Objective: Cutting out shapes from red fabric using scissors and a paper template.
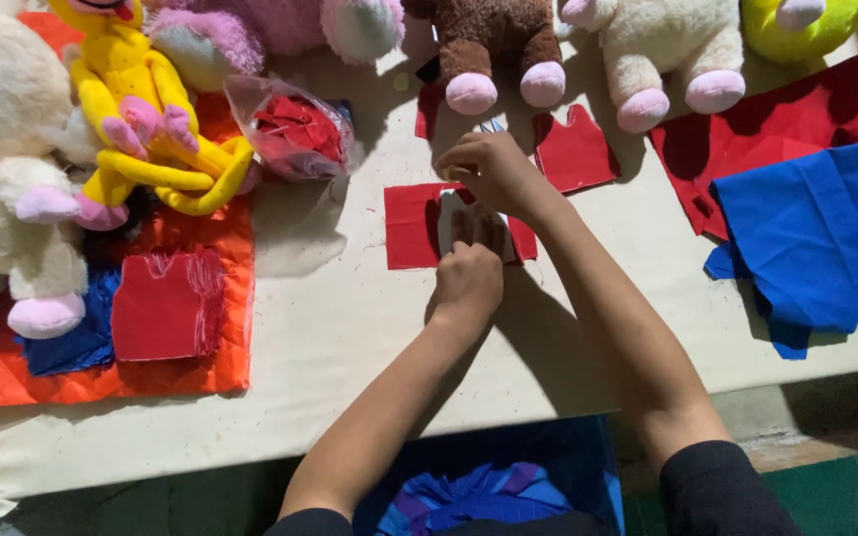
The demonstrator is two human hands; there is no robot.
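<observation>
Roughly upright white template (447,220) (on red cloth (409,226))

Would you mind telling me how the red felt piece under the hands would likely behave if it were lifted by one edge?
The red felt piece lies flat and thin on the table, so it probably droops rather than holds shape. It looks light, likely sliding easily; the left hand and right hand both press on it. Its frayed edges may shed threads.
</observation>
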